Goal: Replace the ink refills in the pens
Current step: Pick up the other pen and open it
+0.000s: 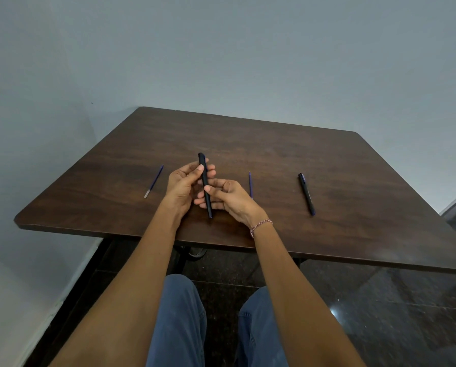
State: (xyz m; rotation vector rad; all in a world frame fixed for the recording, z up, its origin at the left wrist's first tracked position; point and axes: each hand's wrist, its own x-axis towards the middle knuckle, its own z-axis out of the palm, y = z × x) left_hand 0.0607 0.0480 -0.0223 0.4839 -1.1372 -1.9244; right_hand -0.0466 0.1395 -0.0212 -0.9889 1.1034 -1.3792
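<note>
Fingers of the left hand (182,184) and right hand (228,198) are clamped on a black pen (205,184) held above the bench (274,154) near its front edge, between two refills (154,181) (250,184), with another pen (306,194) lying towards the right edge.

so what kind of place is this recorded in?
Probably a plain indoor room, office or home, set up as a work spot: a bare dark wooden table pushed into a corner of blank grey walls, over a dark polished stone floor. Nothing narrows it further.

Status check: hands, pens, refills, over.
Left hand and right hand both grip black pen. Second pen and two refills on table. Nothing obstructing.
</note>
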